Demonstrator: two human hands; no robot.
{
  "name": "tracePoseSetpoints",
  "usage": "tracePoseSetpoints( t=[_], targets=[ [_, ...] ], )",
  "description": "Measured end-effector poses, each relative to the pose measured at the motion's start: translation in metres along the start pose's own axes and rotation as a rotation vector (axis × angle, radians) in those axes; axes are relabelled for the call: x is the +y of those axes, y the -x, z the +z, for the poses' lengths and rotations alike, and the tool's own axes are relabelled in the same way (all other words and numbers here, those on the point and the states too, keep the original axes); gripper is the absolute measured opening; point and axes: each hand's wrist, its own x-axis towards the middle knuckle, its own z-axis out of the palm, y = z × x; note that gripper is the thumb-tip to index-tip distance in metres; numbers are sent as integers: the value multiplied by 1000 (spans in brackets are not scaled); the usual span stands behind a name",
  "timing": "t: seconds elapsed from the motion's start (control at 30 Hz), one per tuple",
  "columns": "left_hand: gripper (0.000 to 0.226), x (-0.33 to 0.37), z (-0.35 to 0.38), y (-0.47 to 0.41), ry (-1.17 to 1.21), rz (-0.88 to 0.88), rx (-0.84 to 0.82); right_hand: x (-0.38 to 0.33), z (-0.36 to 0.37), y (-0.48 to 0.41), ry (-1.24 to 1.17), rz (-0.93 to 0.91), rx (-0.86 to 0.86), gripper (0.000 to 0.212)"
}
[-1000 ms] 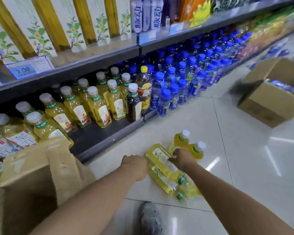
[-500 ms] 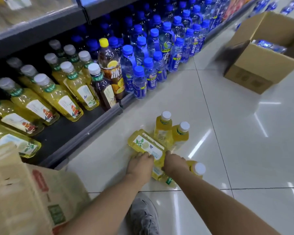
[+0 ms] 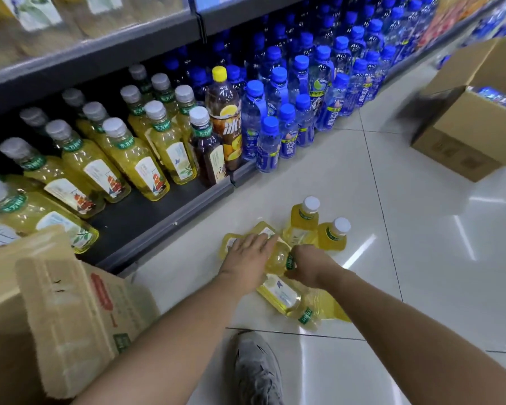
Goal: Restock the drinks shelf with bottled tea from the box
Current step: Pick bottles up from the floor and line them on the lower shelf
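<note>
- Change: a second ago both hands sat as fists on the pile [image 3: 279, 292] of lying tea bottles. The left hand [image 3: 247, 254] has since flattened, fingers straight and spread, pressing down on the pile's shelf-side bottles.
- The right hand [image 3: 306, 264] has curled round the neck of the middle bottle [image 3: 276, 258], at its green band. It grips that bottle and nothing else.
- The upright pair [image 3: 304, 226] has not moved. The head has dropped closer to the floor.
- Reading: the left hand seems to steady the pile while the right frees one bottle. Likely the start of a pick-up. No bottle has left the floor yet, so this batch remains unshelved.
- Where the tea is: the pile lies on the floor, just out from the front edge of the shelf [image 3: 146, 217], directly under both hands. One lying bottle pokes out on the side away from the shelf, below the right wrist and untouched.
- The upright pair stands at the pile's end, further along the shelf towards the blue-capped bottles, just beyond the fingertips and not touched.
- The shelf has bare floor in front of its tea rows [image 3: 129, 159].
- The box [image 3: 70, 302] sits against the shelf front at the tea end, apart from both hands.
</note>
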Motion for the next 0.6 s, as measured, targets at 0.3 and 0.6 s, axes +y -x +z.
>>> tracePoseSetpoints(
  t=[0.3, 0.6],
  targets=[
    [76, -15, -28, 43, 372, -379, 278, -41, -32, 13, -236, -208, 277, 86],
    [71, -18, 12, 78, 786, -696, 475, -10, 85, 28, -117, 152, -47, 59]
  ],
)
